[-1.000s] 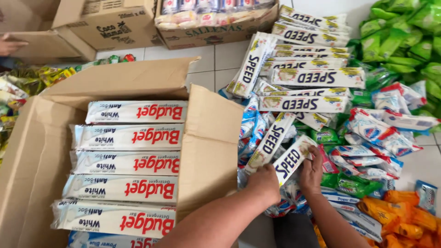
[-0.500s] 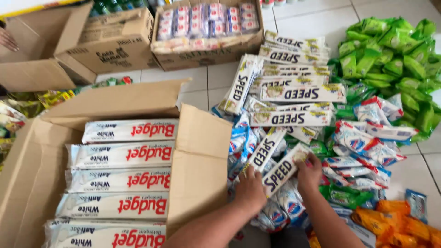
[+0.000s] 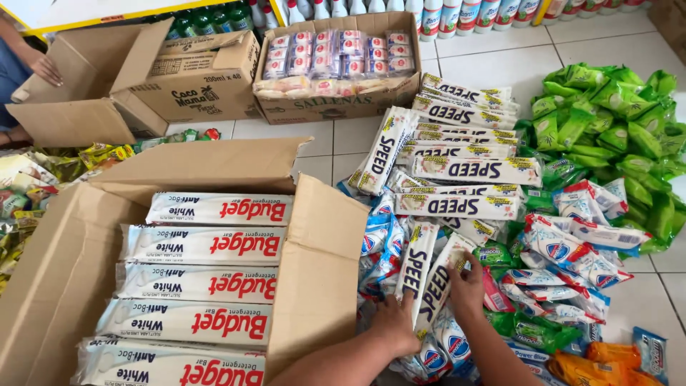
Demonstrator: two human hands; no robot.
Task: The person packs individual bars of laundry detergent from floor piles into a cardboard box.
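Observation:
My left hand [image 3: 395, 327] grips the near end of a long white detergent bar pack [image 3: 437, 284]. My right hand [image 3: 466, 284] presses on its right side, higher up. The pack lies slanted on a heap of blue and white sachets [image 3: 379, 243], right beside another white bar pack [image 3: 416, 261]. More of these white bar packs are stacked behind [image 3: 464, 171]. To my left stands a big open cardboard box [image 3: 318, 243] filled with rows of white bar packs with red print [image 3: 207, 244].
Green sachets [image 3: 614, 136] are piled at the right, with red-white-blue sachets [image 3: 572, 243] and orange packs [image 3: 607, 357] nearer. Behind are a box of pink packets [image 3: 336, 106], an empty carton [image 3: 207, 78], bottles [image 3: 443, 11] and another person's hand [image 3: 43, 68].
The white bar pack was lifted and tilted in both hands; now it is lower, lying on the heap beside its neighbour. My view has tipped up toward the far boxes.

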